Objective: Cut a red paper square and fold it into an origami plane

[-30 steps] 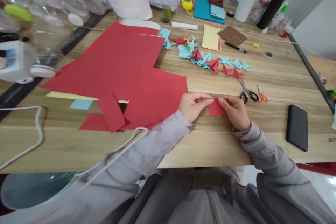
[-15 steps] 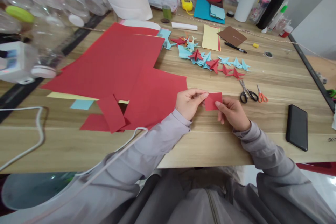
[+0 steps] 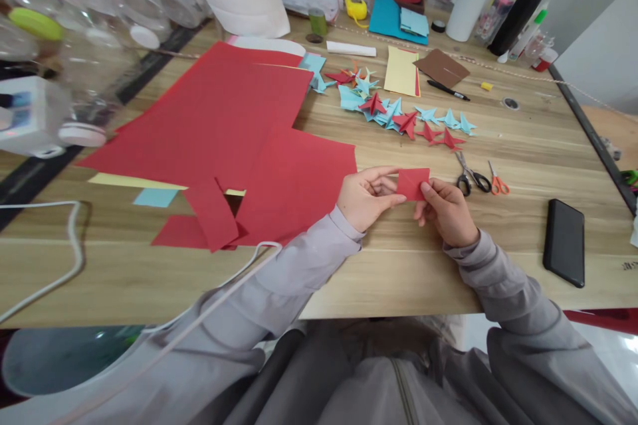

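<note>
A small red paper square (image 3: 413, 184) is held up over the table, with a faint crease line across it. My right hand (image 3: 448, 209) pinches its right side, the thumb lying on the front. My left hand (image 3: 366, 198) is at the square's left edge, thumb and fingers apart; its fingertips reach the edge, and whether they touch it is hard to tell. Beneath and left of that hand lie large red paper sheets (image 3: 219, 113). Beyond both hands is a cluster of folded red and blue paper stars (image 3: 389, 113).
Black-handled scissors (image 3: 471, 179) and small orange scissors (image 3: 498, 184) lie right of my hands, near a black phone (image 3: 563, 242). Red paper strips (image 3: 212, 216) and a white cable (image 3: 74, 239) are at left. Plastic bottles (image 3: 94, 66) crowd the far left. A pen (image 3: 448, 90) lies farther back.
The red square has shifted slightly right and up with my right hand. My left thumb has come off the paper, and the left fingers have spread.
</note>
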Tool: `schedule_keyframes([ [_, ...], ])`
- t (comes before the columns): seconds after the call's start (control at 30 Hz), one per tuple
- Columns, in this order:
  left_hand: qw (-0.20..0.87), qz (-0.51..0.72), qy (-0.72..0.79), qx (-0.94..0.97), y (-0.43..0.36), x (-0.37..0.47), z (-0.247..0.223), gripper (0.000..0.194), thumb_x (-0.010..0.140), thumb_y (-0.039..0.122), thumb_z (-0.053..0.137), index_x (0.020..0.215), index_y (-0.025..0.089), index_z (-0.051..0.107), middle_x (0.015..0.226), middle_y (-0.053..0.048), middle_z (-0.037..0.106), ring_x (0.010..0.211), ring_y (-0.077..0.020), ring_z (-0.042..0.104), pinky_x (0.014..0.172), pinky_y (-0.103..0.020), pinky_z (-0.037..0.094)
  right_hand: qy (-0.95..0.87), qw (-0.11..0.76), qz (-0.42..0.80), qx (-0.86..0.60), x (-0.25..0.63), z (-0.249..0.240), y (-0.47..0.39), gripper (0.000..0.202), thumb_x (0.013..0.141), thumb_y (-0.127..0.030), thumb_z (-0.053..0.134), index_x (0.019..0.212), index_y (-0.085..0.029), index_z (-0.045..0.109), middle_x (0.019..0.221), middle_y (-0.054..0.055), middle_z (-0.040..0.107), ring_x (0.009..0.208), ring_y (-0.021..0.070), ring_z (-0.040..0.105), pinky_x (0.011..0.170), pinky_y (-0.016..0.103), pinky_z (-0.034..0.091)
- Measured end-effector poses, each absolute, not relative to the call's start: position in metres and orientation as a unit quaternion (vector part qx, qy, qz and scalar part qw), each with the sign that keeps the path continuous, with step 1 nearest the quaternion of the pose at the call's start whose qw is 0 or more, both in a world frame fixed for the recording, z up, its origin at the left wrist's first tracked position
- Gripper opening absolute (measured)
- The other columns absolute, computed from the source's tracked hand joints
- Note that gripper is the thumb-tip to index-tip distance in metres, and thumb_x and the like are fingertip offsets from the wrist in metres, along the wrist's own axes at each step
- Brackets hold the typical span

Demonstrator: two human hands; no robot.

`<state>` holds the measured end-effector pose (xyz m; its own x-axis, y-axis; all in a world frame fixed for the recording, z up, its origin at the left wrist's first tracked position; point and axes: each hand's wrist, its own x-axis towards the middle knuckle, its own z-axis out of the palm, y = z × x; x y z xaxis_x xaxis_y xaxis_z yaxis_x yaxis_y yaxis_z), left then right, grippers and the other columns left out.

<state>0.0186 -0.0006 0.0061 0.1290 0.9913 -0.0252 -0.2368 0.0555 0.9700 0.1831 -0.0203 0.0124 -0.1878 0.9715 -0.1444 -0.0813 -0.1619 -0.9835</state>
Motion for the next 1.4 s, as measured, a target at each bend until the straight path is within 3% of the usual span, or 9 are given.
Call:
schedule_keyframes([
  [0.1,0.577,0.527,0.402,0.477,-0.003,0.018,0.007,0.064,0.056,0.022,0.080,0.118,0.015,0.063,0.073,-0.002,0.068,0.052,-0.0084,0.057,0.054,-0.024,0.052,-0.462,0.446,0.609,-0.466,0.183,0.012,-0.019,0.036,0.076,-0.052,0.065,0.078,-0.018,0.056,0.048,-0.004,0.061,0.036,0.0083,0.053,0.037,0.017,0.040],
  [0.23,0.562,0.507,0.366,0.541,-0.007,0.020,0.003,0.054,0.062,0.021,0.077,0.115,0.021,0.066,0.116,-0.010,0.062,0.068,-0.0102,0.064,0.068,-0.027,0.057,-0.441,0.462,0.597,-0.485,0.183,0.011,-0.018,0.039,0.073,-0.054,0.067,0.080,-0.018,0.055,0.049,-0.004,0.062,0.037,0.0087,0.053,0.038,0.018,0.041],
  [0.33,0.562,0.491,0.359,0.560,-0.008,0.023,0.000,0.058,0.059,0.020,0.079,0.115,0.021,0.066,0.127,-0.012,0.055,0.080,-0.0154,0.067,0.071,-0.030,0.058,-0.450,0.447,0.609,-0.477,0.181,0.011,-0.018,0.039,0.073,-0.055,0.067,0.078,-0.018,0.056,0.052,-0.002,0.064,0.040,0.0093,0.056,0.040,0.019,0.042],
  [0.5,0.536,0.550,0.365,0.526,-0.005,0.023,0.001,0.042,0.057,0.025,0.082,0.097,0.017,0.072,0.109,-0.011,0.066,0.106,-0.0235,0.061,0.090,-0.036,0.053,-0.482,0.420,0.617,-0.459,0.180,0.011,-0.022,0.042,0.080,-0.058,0.057,0.069,-0.017,0.056,0.056,0.001,0.066,0.043,0.0106,0.058,0.043,0.022,0.045],
  [0.6,0.570,0.553,0.379,0.475,-0.001,0.021,0.004,0.034,0.057,0.029,0.083,0.086,0.016,0.072,0.094,-0.008,0.071,0.096,-0.0209,0.064,0.093,-0.038,0.049,-0.478,0.449,0.609,-0.447,0.182,0.012,-0.022,0.041,0.083,-0.058,0.054,0.074,-0.017,0.058,0.056,0.001,0.065,0.043,0.0113,0.058,0.044,0.023,0.046],
  [0.73,0.647,0.526,0.374,0.406,0.001,0.019,0.005,0.042,0.052,0.033,0.085,0.088,0.015,0.070,0.087,-0.007,0.071,0.084,-0.0195,0.066,0.084,-0.037,0.051,-0.472,0.472,0.605,-0.434,0.184,0.012,-0.021,0.033,0.081,-0.052,0.060,0.079,-0.019,0.057,0.057,-0.001,0.065,0.044,0.0109,0.058,0.045,0.022,0.047],
  [1.0,0.629,0.503,0.375,0.458,0.002,0.022,0.003,0.060,0.033,0.018,0.089,0.086,0.013,0.063,0.096,-0.008,0.068,0.097,-0.0222,0.062,0.090,-0.038,0.047,-0.485,0.470,0.602,-0.426,0.182,0.013,-0.021,0.030,0.081,-0.048,0.062,0.073,-0.019,0.057,0.058,-0.002,0.064,0.045,0.0095,0.058,0.046,0.022,0.049],
  [1.4,0.718,0.476,0.293,0.415,0.002,0.021,-0.008,0.067,0.048,0.017,0.087,0.104,0.017,0.050,0.097,-0.007,0.068,0.091,-0.0198,0.064,0.086,-0.038,0.047,-0.493,0.471,0.595,-0.425,0.182,0.011,-0.022,0.033,0.085,-0.048,0.058,0.072,-0.018,0.057,0.059,-0.001,0.066,0.044,0.0090,0.058,0.045,0.021,0.048],
])
